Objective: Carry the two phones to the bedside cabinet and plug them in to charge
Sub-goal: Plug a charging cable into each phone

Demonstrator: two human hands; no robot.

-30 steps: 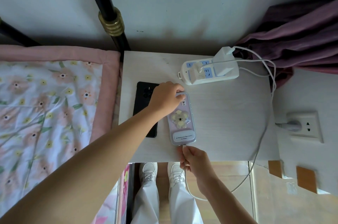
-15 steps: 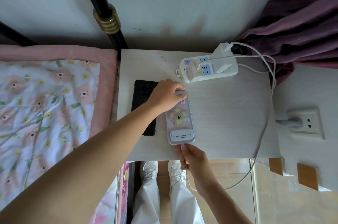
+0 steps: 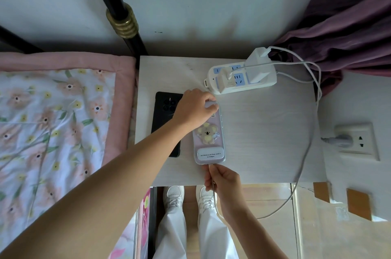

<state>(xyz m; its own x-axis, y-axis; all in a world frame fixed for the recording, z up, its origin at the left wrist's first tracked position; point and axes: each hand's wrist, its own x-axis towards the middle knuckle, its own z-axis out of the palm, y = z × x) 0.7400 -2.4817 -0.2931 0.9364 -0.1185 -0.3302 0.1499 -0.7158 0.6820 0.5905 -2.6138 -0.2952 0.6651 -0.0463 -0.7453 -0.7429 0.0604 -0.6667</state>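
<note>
A phone in a lilac koala case (image 3: 209,142) lies face down on the white bedside cabinet (image 3: 264,132). My left hand (image 3: 193,108) grips its far end. My right hand (image 3: 224,178) pinches the plug of a white charging cable (image 3: 304,153) against the phone's near end. A black phone (image 3: 164,115) lies face down to the left, partly under my left arm, with no cable visible at it. A white power strip (image 3: 264,82) with two chargers plugged in sits at the cabinet's back.
A floral quilt (image 3: 53,132) covers the bed on the left, beside a black bedpost (image 3: 118,15). Purple cloth (image 3: 349,32) hangs at the back right. A wall socket (image 3: 357,140) holds a grey plug. My legs and white shoes (image 3: 190,197) stand below the cabinet's edge.
Both hands have kept their hold on the koala-case phone and on the cable plug at its near end. The view has drifted slightly; nothing else has moved.
</note>
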